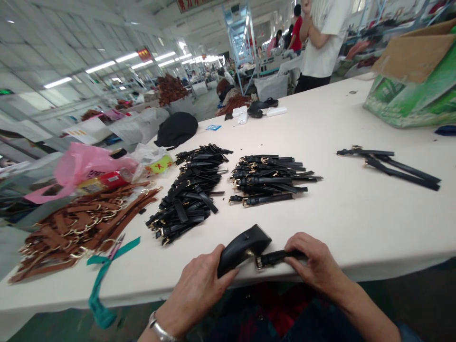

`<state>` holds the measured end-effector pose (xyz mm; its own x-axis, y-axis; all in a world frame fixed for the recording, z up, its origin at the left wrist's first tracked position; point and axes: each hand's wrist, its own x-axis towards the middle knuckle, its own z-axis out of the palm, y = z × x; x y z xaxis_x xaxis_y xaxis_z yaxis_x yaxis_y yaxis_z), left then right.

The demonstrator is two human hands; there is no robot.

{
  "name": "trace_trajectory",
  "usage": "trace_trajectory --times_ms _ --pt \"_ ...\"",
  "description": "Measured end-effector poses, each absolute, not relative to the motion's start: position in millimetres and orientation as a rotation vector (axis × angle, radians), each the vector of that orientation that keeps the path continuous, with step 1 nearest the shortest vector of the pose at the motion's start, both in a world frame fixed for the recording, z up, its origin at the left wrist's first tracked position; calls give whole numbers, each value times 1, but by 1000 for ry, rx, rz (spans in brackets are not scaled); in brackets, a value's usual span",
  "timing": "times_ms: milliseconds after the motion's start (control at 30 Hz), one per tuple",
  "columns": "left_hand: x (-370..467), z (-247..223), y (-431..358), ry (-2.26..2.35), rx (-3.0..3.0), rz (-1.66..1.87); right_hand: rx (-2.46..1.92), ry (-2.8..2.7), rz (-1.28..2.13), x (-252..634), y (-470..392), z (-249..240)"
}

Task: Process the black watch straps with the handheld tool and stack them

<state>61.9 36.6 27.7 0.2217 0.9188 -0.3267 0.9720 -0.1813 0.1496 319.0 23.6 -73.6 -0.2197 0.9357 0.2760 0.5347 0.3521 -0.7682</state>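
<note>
My left hand [203, 280] is wrapped round a black handheld tool [244, 247] with a wide head, held low over the table's front edge. Just right of it, my right hand [315, 261] pinches a short black strap [274, 258] whose metal buckle points left, close by the tool's underside. Whether tool and buckle touch, I cannot tell. Beyond my hands lie two piles of black buckled straps, a longer one [194, 185] on the left and a smaller one [270, 178] on the right. A few more black straps [399, 166] rest farther right.
Brown straps with metal rings [78, 225] cover the table's left side, beside scissors with a teal ribbon [101, 280]. Behind are a pink bag [89, 166], a can, a black cap [177, 129] and small white items. A green bag [413, 102] stands back right; a person [322, 42] stands behind the table.
</note>
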Motion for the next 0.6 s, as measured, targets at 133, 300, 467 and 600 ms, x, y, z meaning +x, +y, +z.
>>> trace_trajectory --times_ms 133,300,467,600 --pt "43 29 33 1851 2127 -266 -1324 -1898 697 318 24 -67" --pt "32 38 27 1921 2052 -243 -1411 -2114 646 314 33 -47" --pt "39 41 23 1854 2100 -271 -1550 -2208 698 312 51 -35" --pt "44 31 24 1802 2177 -294 -1543 -2209 725 312 58 -36"
